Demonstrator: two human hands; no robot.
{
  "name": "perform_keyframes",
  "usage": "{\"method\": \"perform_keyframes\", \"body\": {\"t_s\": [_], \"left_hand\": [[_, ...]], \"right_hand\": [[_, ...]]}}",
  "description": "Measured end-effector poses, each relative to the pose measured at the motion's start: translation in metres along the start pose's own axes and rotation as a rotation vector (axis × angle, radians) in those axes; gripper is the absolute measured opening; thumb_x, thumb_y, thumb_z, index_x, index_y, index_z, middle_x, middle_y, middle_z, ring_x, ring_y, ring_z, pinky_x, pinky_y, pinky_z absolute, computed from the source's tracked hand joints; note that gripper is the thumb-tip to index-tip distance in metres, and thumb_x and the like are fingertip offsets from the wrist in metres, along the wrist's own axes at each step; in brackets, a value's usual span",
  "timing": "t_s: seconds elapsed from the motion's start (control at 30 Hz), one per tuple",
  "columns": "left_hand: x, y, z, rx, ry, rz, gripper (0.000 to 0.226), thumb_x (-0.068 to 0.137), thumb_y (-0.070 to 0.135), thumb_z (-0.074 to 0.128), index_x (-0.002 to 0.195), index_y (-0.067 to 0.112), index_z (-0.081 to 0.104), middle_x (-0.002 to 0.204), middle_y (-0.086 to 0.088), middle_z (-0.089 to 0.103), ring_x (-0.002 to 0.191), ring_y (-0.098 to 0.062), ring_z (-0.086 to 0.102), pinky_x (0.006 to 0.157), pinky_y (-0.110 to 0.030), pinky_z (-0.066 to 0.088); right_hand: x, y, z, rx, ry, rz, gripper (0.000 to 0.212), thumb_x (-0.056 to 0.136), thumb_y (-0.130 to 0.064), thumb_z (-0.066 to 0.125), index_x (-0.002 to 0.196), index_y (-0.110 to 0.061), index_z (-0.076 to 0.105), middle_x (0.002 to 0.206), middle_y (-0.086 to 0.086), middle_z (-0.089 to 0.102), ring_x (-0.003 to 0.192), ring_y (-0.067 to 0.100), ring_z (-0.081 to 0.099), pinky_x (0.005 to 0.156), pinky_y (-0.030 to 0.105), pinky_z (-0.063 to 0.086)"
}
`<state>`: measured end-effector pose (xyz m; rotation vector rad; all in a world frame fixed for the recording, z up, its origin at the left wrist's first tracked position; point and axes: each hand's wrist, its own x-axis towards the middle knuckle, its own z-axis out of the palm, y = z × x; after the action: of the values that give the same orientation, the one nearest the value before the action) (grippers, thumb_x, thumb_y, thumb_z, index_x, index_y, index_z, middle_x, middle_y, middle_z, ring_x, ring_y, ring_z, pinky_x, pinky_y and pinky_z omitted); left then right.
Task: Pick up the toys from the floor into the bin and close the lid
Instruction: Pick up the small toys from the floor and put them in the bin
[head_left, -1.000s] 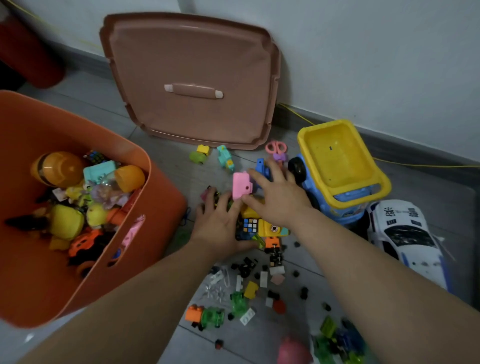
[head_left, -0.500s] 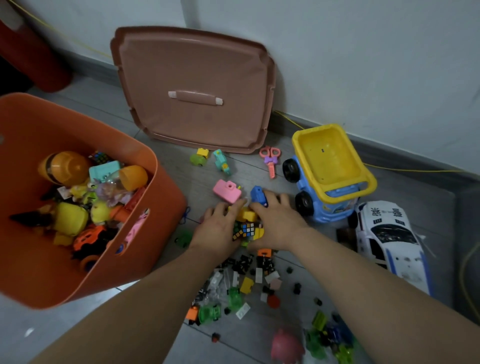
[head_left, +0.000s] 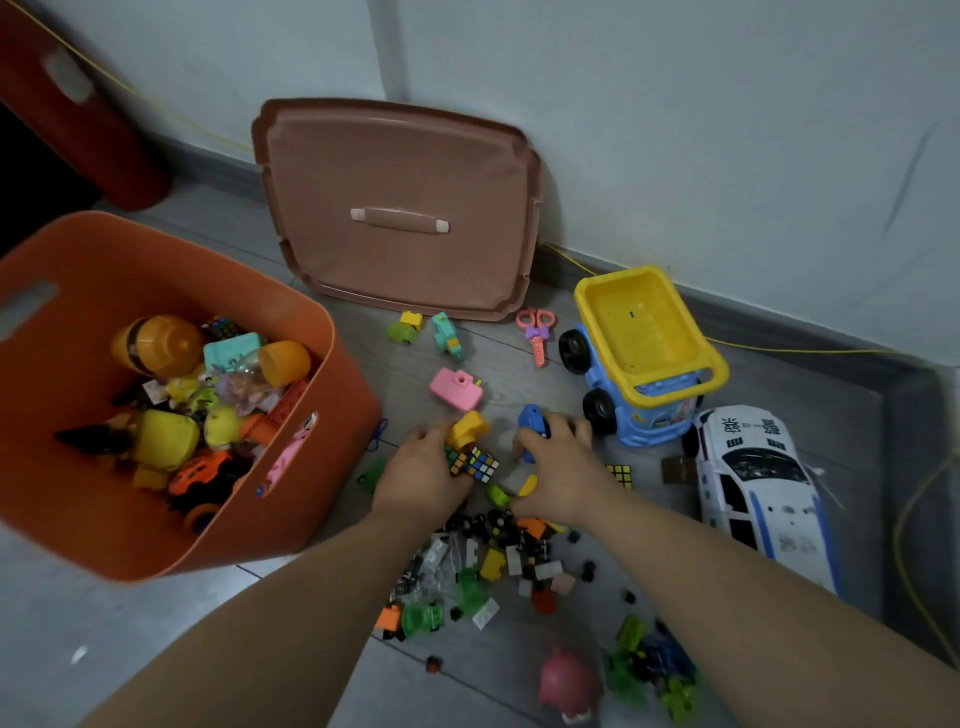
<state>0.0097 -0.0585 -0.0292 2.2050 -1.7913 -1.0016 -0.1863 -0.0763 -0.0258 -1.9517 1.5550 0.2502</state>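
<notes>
1. The step in hand looks like the gathering of a handful from the floor. The left hand (head_left: 421, 478) has its fingers curled round a puzzle cube (head_left: 474, 462), with a yellow block (head_left: 467, 427) pressed against the fingertips just beyond it.
2. The right hand (head_left: 558, 467) has its fingers curled over a blue toy car (head_left: 535, 422); a small yellow piece shows under the thumb (whether it is gripped too cannot be told).
3. The orange bin (head_left: 332, 332) stands at nine o'clock from the hands, open and already part filled with toys. Its lid (head_left: 400, 208) leans on the wall at twelve o'clock, not yet on the bin.
4. Much remains on the floor: a pink toy camera (head_left: 456, 389) just past the hands at twelve o'clock, a dump truck (head_left: 644, 364) at two o'clock, a police car (head_left: 753, 478) at three o'clock, and a heap of small bricks (head_left: 493, 561) at six o'clock between the forearms.
5. The next move likely calls for lifting both hands with firm grips and swinging towards nine o'clock over the bin's rim before letting go. The task seems far from done.
</notes>
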Motion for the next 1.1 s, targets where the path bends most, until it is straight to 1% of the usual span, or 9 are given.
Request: {"method": "perform_keyframes", "body": {"t_s": [0.13, 0.23, 0.37, 0.53, 0.8, 0.9, 0.97, 1.03, 1.1], "left_hand": [[-0.008, 0.004, -0.009, -0.029, 0.059, 0.008, 0.058, 0.078, 0.030, 0.074, 0.131, 0.028, 0.050, 0.116, -0.009, 0.056, 0.109, -0.030, 0.055, 0.088, -0.036, 0.046], [-0.013, 0.012, -0.017, -0.080, 0.074, 0.032, 0.054, 0.079, 0.031, 0.073, 0.127, 0.029, 0.050, 0.107, -0.006, 0.055, 0.101, -0.028, 0.056, 0.082, -0.038, 0.048], [-0.023, 0.026, -0.036, -0.160, 0.135, 0.062, 0.061, 0.080, 0.033, 0.072, 0.135, 0.031, 0.047, 0.110, -0.004, 0.056, 0.098, -0.027, 0.057, 0.081, -0.040, 0.050], [-0.035, 0.043, -0.078, -0.264, 0.232, 0.107, 0.053, 0.079, 0.037, 0.074, 0.126, 0.028, 0.052, 0.107, 0.000, 0.059, 0.100, -0.023, 0.057, 0.081, -0.039, 0.050], [-0.050, 0.060, -0.141, -0.322, 0.299, 0.185, 0.055, 0.069, 0.046, 0.066, 0.121, 0.039, 0.051, 0.103, 0.007, 0.060, 0.096, -0.015, 0.060, 0.082, -0.040, 0.053], [-0.055, 0.055, -0.165, -0.385, 0.327, 0.215, 0.055, 0.065, 0.051, 0.061, 0.118, 0.047, 0.049, 0.104, 0.010, 0.063, 0.096, -0.011, 0.061, 0.078, -0.032, 0.052], [-0.059, 0.050, -0.181, -0.394, 0.346, 0.232, 0.054, 0.067, 0.045, 0.064, 0.120, 0.045, 0.050, 0.106, 0.011, 0.063, 0.095, -0.010, 0.061, 0.073, -0.024, 0.048], [-0.061, 0.040, -0.194, -0.397, 0.361, 0.224, 0.056, 0.071, 0.040, 0.067, 0.125, 0.041, 0.051, 0.107, 0.009, 0.063, 0.096, -0.012, 0.062, 0.073, -0.028, 0.050], [-0.062, 0.030, -0.207, -0.400, 0.363, 0.213, 0.061, 0.069, 0.048, 0.062, 0.128, 0.044, 0.049, 0.107, 0.008, 0.062, 0.096, -0.015, 0.062, 0.076, -0.038, 0.053]], "right_hand": [[-0.008, -0.007, -0.009, 0.028, 0.062, -0.042, 0.052, 0.067, -0.045, 0.077, 0.106, -0.031, 0.046, 0.122, 0.001, 0.033, 0.119, 0.028, 0.023, 0.093, 0.038, 0.038], [-0.009, -0.017, -0.024, 0.086, 0.192, -0.084, 0.040, 0.072, -0.034, 0.074, 0.098, -0.030, 0.044, 0.106, -0.001, 0.033, 0.111, 0.028, 0.033, 0.085, 0.035, 0.036], [-0.013, -0.031, -0.048, 0.265, 0.322, -0.073, 0.032, 0.073, -0.026, 0.074, 0.093, -0.027, 0.049, 0.100, 0.001, 0.038, 0.096, 0.028, 0.039, 0.075, 0.034, 0.033], [-0.024, -0.051, -0.085, 0.376, 0.464, -0.089, 0.028, 0.073, -0.018, 0.075, 0.087, -0.023, 0.051, 0.087, -0.004, 0.038, 0.073, 0.021, 0.040, 0.057, 0.032, 0.027], [-0.035, -0.101, -0.143, 0.368, 0.565, -0.159, 0.032, 0.068, -0.012, 0.076, 0.084, -0.024, 0.052, 0.087, 0.003, 0.050, 0.075, 0.026, 0.049, 0.057, 0.030, 0.033], [-0.040, -0.127, -0.159, 0.364, 0.584, -0.184, 0.031, 0.067, -0.013, 0.074, 0.084, -0.027, 0.051, 0.088, 0.000, 0.053, 0.077, 0.025, 0.052, 0.062, 0.036, 0.041], [-0.041, -0.145, -0.166, 0.368, 0.587, -0.202, 0.031, 0.067, -0.012, 0.072, 0.084, -0.028, 0.052, 0.089, 0.001, 0.054, 0.077, 0.024, 0.052, 0.062, 0.034, 0.039], [-0.041, -0.162, -0.171, 0.390, 0.594, -0.240, 0.030, 0.070, -0.011, 0.071, 0.084, -0.028, 0.051, 0.088, 0.000, 0.053, 0.076, 0.023, 0.050, 0.062, 0.033, 0.036], [-0.041, -0.179, -0.175, 0.415, 0.605, -0.276, 0.028, 0.074, -0.012, 0.070, 0.084, -0.029, 0.050, 0.089, -0.001, 0.052, 0.076, 0.021, 0.050, 0.064, 0.033, 0.038]]}}
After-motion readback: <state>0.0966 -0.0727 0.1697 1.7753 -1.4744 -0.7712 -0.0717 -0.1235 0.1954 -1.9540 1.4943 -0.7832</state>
